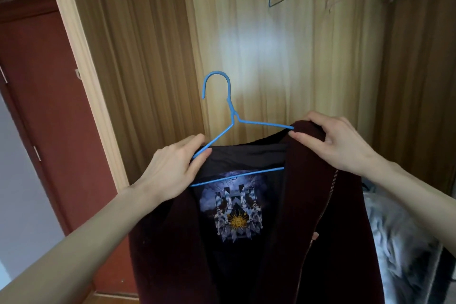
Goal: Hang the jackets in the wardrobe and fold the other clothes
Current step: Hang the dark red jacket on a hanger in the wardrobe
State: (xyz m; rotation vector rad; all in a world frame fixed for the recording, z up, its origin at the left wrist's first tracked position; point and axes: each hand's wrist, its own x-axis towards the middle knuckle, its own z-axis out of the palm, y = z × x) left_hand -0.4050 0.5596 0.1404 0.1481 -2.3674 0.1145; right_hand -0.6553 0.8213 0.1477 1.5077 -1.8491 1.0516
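- Left hand (pixel 172 168) curled round hanger (pixel 230 116) arm and jacket (pixel 308 229) edge.
- Right hand (pixel 338 140) pinching collar over hanger tip.
- Risk: left shoulder unseated, likely to slide off thin wire.

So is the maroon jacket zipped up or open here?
Open. The maroon jacket has its front parted, zipper edge hanging free, showing the printed lining. The right hand holds its shoulder on the blue hanger.

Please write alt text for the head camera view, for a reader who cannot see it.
Two bare hands fit a dark maroon zip-up jacket onto a blue wire hanger before an open wooden wardrobe. The left hand grips the hanger's left arm; the right hand pulls the jacket's shoulder over the other end.
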